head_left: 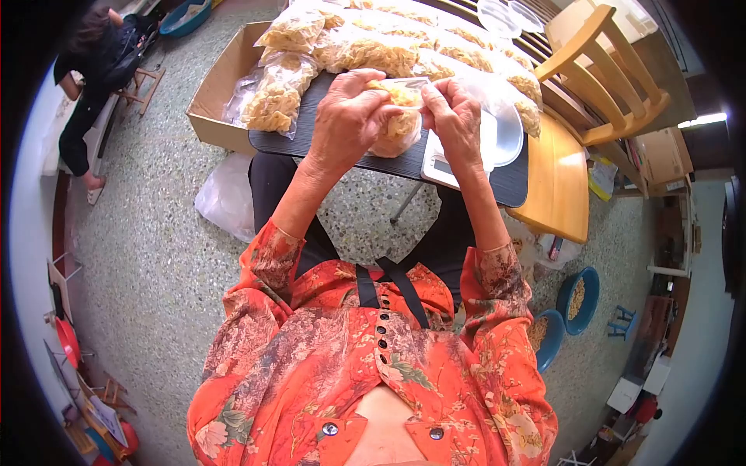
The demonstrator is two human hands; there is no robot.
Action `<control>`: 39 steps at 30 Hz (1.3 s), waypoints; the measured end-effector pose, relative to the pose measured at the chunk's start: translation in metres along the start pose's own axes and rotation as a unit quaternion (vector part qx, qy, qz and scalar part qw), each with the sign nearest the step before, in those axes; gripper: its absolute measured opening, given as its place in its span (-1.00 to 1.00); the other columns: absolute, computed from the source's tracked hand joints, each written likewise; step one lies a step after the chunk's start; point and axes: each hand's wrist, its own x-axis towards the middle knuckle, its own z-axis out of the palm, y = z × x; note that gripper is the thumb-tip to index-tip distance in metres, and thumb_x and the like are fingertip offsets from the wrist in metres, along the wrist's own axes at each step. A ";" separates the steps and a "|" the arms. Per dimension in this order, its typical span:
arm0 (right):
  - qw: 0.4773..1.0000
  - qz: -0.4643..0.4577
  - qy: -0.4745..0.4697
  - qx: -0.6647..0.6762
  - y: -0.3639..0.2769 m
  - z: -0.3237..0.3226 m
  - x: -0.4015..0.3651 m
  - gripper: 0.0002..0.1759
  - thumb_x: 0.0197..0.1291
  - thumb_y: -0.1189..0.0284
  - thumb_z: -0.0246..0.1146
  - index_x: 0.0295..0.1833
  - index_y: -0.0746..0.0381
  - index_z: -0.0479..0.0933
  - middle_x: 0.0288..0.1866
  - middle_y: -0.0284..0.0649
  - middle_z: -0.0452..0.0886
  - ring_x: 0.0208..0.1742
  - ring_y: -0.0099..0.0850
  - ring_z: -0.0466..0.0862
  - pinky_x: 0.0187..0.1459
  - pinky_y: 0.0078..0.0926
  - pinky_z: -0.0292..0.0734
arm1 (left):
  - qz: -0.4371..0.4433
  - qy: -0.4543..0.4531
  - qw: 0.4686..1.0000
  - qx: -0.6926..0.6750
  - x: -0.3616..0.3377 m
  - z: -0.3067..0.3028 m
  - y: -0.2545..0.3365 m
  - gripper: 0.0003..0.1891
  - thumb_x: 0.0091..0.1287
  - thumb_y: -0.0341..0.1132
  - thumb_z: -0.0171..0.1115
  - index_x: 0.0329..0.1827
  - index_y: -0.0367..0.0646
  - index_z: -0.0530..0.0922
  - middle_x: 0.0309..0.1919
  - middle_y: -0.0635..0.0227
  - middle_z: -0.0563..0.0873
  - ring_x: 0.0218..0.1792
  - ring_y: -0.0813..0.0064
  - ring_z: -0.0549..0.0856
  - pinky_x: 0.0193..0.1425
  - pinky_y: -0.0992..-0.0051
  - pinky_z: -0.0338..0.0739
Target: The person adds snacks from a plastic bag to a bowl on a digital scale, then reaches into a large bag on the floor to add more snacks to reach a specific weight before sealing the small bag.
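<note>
1. The left hand (353, 113) is curled nearly closed, and its fingers pinch one side of the top of a small clear bag (402, 138).
2. The right hand (454, 116) is closed too. Its thumb and fingers pinch the other side of the bag's top.
3. The small bag is between the two hands, at the near edge of the dark bench (509, 182). It has yellowish bits in it. The hands hide some of it, and I cannot tell if its bottom touches the bench.
4. A white scale (440, 168) is just beside the bag. The right hand and wrist cover part of it, and its numbers are too small to read.
5. A clear bowl (509, 140) is by the scale. Its edges are hard to see in the bright light.
6. Big full bags (365, 56) are in a heap at the back. The top of the picture cuts some off, and shine makes the bits inside hard to see.
7. A cardboard box (210, 101) is on the left, partly behind the bags.
8. On the floor (163, 256), two blue tubs (584, 291) hold pale bits. A red sleeve (501, 311) hides part of the nearer tub.
</note>
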 end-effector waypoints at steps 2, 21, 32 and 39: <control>1.000 0.014 0.002 0.016 0.000 0.001 0.000 -0.79 0.37 0.36 0.26 -0.27 0.28 0.55 -0.50 -0.34 0.64 -0.55 -0.67 0.57 -0.46 -0.67 0.45 | -0.016 0.007 1.000 -0.023 -0.001 -0.001 -0.001 -0.75 0.14 -0.26 0.51 -0.21 -0.21 0.75 0.01 0.18 0.73 0.07 0.14 0.69 0.17 0.28 0.59; 0.997 0.015 0.000 0.078 0.013 0.003 0.001 -0.75 0.42 0.33 0.25 -0.25 0.30 0.56 -0.52 -0.33 0.64 -0.55 -0.69 0.56 -0.52 -0.69 0.44 | 0.063 0.067 0.992 0.091 0.002 0.014 0.008 -0.71 0.15 -0.19 0.45 -0.08 -0.03 0.73 -0.19 0.36 0.75 0.07 0.30 0.67 0.34 0.09 0.35; 0.996 0.025 -0.001 0.084 0.015 0.002 0.000 -0.77 0.41 0.33 0.26 -0.24 0.28 0.57 -0.48 -0.33 0.65 -0.54 -0.68 0.61 -0.54 -0.72 0.46 | 0.014 0.052 0.996 0.071 0.020 0.009 0.020 -0.85 0.15 -0.36 0.47 -0.23 -0.09 0.71 -0.35 0.37 0.73 -0.13 0.28 0.69 0.10 0.27 0.45; 0.995 0.031 0.003 0.096 0.012 0.000 -0.003 -0.77 0.40 0.34 0.27 -0.25 0.28 0.56 -0.49 -0.34 0.65 -0.55 -0.69 0.60 -0.56 -0.73 0.45 | 0.016 0.004 0.997 0.074 0.028 0.001 0.019 -0.90 0.08 -0.35 0.50 -0.36 -0.07 0.75 -0.28 0.48 0.72 -0.12 0.35 0.65 0.04 0.33 0.45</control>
